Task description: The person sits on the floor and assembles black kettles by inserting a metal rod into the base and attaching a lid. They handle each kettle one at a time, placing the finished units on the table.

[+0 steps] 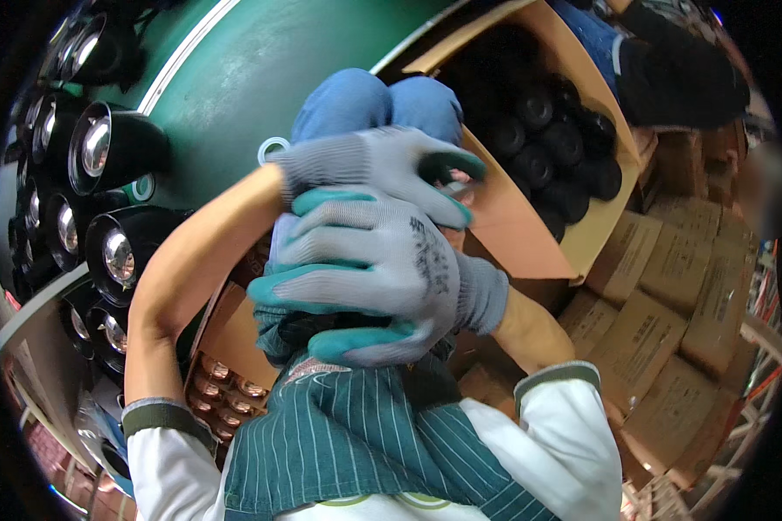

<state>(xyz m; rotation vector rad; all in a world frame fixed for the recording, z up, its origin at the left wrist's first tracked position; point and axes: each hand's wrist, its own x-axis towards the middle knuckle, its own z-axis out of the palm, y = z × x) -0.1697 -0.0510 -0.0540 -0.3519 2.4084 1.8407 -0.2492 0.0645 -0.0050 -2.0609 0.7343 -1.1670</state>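
Observation:
Both my hands wear grey knit gloves with teal palms, and my forearms cross in front of me. My left hand [400,169] reaches to the right, its thumb and fingers apart in a loose curve. A small pinkish patch shows in that gap, and I cannot make out what it is. Nearer to me, my right hand [365,269] points left with its back up and its fingers spread, overlapping the left hand's lower edge. Below the right hand hangs my dark green striped apron [339,434]. Whatever lies under its palm is hidden.
Black bell-shaped housings with shiny insides [117,148] stand at the left on a green surface [261,52]. A carton [573,252] of round black parts is at the upper right. Brown boxes [643,339] are stacked right. Shiny copper-coloured parts [217,386] lie lower left. Another person's dark clothing [678,78] shows.

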